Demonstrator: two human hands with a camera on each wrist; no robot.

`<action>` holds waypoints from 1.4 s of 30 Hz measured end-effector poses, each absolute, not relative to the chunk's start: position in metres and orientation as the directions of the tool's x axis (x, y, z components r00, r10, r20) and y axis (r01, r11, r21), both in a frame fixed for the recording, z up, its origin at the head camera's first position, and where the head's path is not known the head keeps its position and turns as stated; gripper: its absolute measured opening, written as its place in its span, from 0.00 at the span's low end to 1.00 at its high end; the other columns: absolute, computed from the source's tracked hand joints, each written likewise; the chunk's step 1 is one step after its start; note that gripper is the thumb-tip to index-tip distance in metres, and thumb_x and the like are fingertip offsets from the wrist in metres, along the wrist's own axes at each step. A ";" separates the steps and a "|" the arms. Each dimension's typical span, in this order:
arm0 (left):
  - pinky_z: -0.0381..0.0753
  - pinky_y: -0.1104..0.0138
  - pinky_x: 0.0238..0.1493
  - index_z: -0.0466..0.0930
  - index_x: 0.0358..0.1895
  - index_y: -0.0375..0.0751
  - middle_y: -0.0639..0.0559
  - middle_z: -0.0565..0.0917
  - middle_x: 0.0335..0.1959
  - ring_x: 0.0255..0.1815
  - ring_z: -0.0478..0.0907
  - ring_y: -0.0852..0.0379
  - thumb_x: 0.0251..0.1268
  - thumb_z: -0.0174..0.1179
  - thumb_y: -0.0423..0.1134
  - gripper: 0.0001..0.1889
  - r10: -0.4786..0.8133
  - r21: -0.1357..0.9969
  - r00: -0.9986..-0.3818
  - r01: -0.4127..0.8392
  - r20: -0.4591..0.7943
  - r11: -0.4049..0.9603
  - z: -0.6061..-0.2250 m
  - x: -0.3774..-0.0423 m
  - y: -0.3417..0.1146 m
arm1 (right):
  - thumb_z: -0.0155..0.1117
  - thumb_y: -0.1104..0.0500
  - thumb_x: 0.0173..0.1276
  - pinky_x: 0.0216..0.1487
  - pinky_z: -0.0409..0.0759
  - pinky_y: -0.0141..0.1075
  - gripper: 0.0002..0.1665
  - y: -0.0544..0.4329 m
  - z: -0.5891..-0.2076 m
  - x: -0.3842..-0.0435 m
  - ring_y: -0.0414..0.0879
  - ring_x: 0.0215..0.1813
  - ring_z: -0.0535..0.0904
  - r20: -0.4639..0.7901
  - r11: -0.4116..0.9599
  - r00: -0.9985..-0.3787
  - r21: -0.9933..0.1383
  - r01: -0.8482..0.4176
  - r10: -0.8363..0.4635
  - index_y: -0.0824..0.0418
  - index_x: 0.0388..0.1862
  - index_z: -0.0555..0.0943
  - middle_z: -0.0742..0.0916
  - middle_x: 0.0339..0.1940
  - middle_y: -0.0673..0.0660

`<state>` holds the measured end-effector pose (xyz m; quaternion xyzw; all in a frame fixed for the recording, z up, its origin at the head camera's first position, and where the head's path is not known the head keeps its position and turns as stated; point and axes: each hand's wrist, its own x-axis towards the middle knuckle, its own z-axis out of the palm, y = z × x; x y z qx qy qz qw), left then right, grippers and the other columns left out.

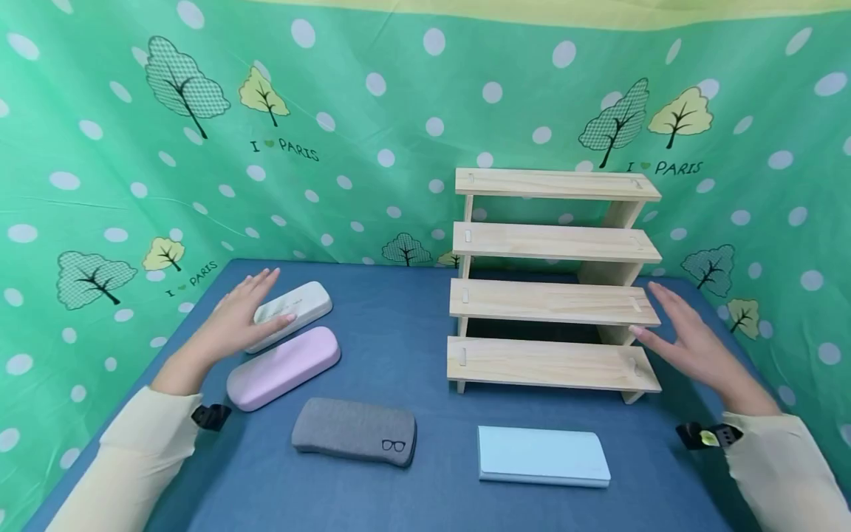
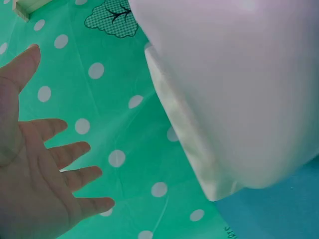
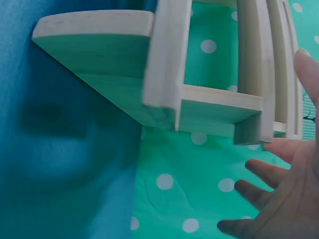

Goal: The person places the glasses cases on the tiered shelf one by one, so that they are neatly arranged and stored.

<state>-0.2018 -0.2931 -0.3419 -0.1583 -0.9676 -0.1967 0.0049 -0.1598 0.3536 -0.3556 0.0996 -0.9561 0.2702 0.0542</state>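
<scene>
My left hand hovers with straight, spread fingers over the white glasses case at the table's left, holding nothing. Just below it lies a pink glasses case, which looms large in the left wrist view. A grey fabric glasses case with a small glasses print lies nearer the front. To its right is a light blue flat glasses case. My right hand, fingers extended and thumb apart, is beside the right end of the wooden tiered shelf. Whether it touches the shelf I cannot tell.
The stepped shelf has several tiers rising toward the back. A blue cloth covers the table. Behind and at both sides hangs a green curtain with white dots and printed trees.
</scene>
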 end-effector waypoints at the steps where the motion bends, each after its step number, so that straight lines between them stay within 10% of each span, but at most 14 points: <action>1: 0.42 0.35 0.63 0.40 0.75 0.38 0.30 0.46 0.73 0.72 0.39 0.28 0.65 0.55 0.56 0.46 0.311 0.396 -0.946 0.319 0.086 0.861 -0.344 -0.200 -0.294 | 0.55 0.49 0.69 0.54 0.48 0.74 0.49 0.353 -0.356 -0.160 0.76 0.70 0.41 0.153 0.828 -0.976 -0.518 -0.215 -0.157 0.63 0.76 0.40 0.48 0.73 0.76; 10: 0.48 0.33 0.60 0.41 0.76 0.43 0.31 0.49 0.73 0.71 0.44 0.29 0.63 0.59 0.48 0.45 0.319 0.538 -0.940 0.331 0.118 0.775 -0.358 -0.181 -0.307 | 0.54 0.53 0.72 0.64 0.47 0.64 0.45 0.346 -0.363 -0.165 0.73 0.70 0.48 0.187 0.707 -0.976 -0.676 -0.208 -0.109 0.62 0.76 0.42 0.53 0.73 0.74; 13: 0.50 0.32 0.57 0.42 0.76 0.46 0.31 0.49 0.73 0.70 0.46 0.27 0.63 0.61 0.47 0.45 0.317 0.566 -0.943 0.317 0.103 0.761 -0.364 -0.173 -0.313 | 0.51 0.52 0.73 0.70 0.54 0.37 0.44 0.344 -0.367 -0.166 0.69 0.72 0.47 0.170 0.659 -0.982 -0.730 -0.180 -0.079 0.59 0.77 0.40 0.52 0.74 0.71; 17: 0.51 0.36 0.61 0.41 0.76 0.50 0.33 0.49 0.73 0.71 0.45 0.29 0.64 0.60 0.43 0.44 0.299 0.677 -0.952 0.261 0.063 0.688 -0.370 -0.162 -0.323 | 0.47 0.52 0.75 0.50 0.54 0.09 0.41 0.343 -0.372 -0.169 0.64 0.74 0.45 0.168 0.602 -0.984 -0.781 -0.165 -0.052 0.58 0.77 0.39 0.50 0.75 0.68; 20: 0.56 0.63 0.68 0.41 0.76 0.50 0.34 0.51 0.73 0.72 0.50 0.42 0.65 0.59 0.39 0.42 0.269 0.763 -0.962 0.207 0.045 0.612 -0.373 -0.157 -0.331 | 0.46 0.52 0.76 0.49 0.55 0.09 0.40 0.342 -0.375 -0.172 0.64 0.74 0.45 0.177 0.569 -0.983 -0.805 -0.167 -0.039 0.58 0.77 0.40 0.49 0.75 0.68; 23: 0.61 0.84 0.53 0.44 0.76 0.48 0.37 0.57 0.70 0.66 0.59 0.63 0.67 0.57 0.37 0.39 0.238 0.817 -0.970 0.171 0.042 0.550 -0.378 -0.153 -0.337 | 0.45 0.51 0.76 0.50 0.55 0.10 0.40 0.343 -0.379 -0.175 0.64 0.74 0.44 0.163 0.533 -0.986 -0.832 -0.152 -0.026 0.57 0.77 0.39 0.48 0.76 0.68; 31: 0.66 0.82 0.45 0.50 0.74 0.42 0.71 0.69 0.56 0.54 0.66 0.79 0.66 0.55 0.33 0.35 0.223 0.906 -0.975 0.096 0.001 0.413 -0.392 -0.147 -0.344 | 0.42 0.48 0.76 0.68 0.47 0.24 0.39 0.346 -0.393 -0.183 0.56 0.76 0.35 0.093 0.397 -0.996 -0.915 -0.080 0.015 0.50 0.77 0.36 0.41 0.77 0.59; 35: 0.65 0.82 0.46 0.51 0.74 0.42 0.74 0.71 0.55 0.54 0.66 0.80 0.66 0.56 0.31 0.35 0.235 0.931 -0.971 0.044 -0.045 0.361 -0.400 -0.145 -0.344 | 0.43 0.48 0.76 0.71 0.32 0.53 0.40 0.342 -0.396 -0.185 0.57 0.75 0.31 0.040 0.234 -0.999 -0.972 -0.034 0.018 0.42 0.76 0.34 0.36 0.77 0.55; 42: 0.64 0.81 0.47 0.54 0.72 0.41 0.71 0.74 0.57 0.55 0.69 0.75 0.64 0.54 0.26 0.34 0.298 0.970 -0.953 0.026 -0.049 0.243 -0.413 -0.145 -0.347 | 0.44 0.49 0.75 0.69 0.33 0.56 0.39 0.335 -0.396 -0.187 0.63 0.74 0.35 0.011 0.073 -1.000 -0.997 -0.010 0.002 0.32 0.75 0.35 0.37 0.77 0.54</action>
